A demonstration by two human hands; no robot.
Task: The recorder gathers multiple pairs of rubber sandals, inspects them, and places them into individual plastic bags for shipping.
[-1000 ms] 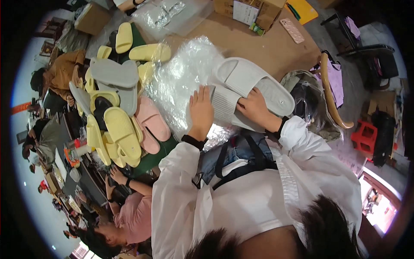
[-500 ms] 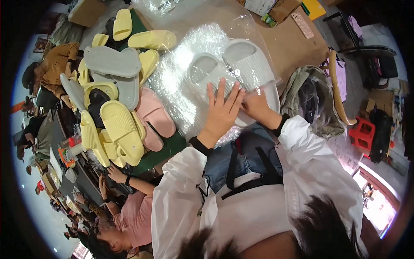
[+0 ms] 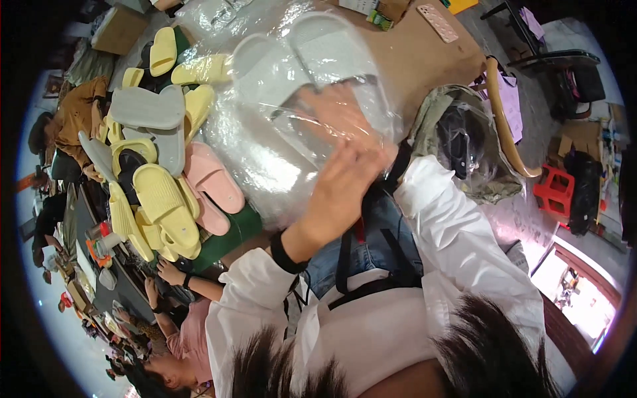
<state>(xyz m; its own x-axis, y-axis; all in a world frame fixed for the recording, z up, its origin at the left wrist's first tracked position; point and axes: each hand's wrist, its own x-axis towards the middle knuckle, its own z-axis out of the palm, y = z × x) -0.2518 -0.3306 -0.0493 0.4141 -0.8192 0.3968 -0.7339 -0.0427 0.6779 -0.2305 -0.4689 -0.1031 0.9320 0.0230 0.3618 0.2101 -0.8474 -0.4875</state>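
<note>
A pair of pale grey slippers (image 3: 265,66) lies side by side inside a clear plastic bag (image 3: 259,179) on the table before me. My right hand (image 3: 338,116) is inside the bag, seen through the shiny film. Its fingers are closed on the slippers around their straps, though glare and motion blur the fingertips. My left hand (image 3: 332,192) is at the near edge of the bag, beside my right wrist. Its fingers are bent together on the film, slightly smeared by motion.
To the left are piled yellow slippers (image 3: 166,199), grey slippers (image 3: 149,106) and pink slippers (image 3: 212,179) on a green board (image 3: 245,229). A phone in a pink case (image 3: 438,23) lies far right. A lined sack (image 3: 441,119) stands beside the table. Other people work at left.
My right hand has gone deeper into the bag, and the slippers have moved up and left with it. My left hand has come off the slippers, back to the bag's near edge.
</note>
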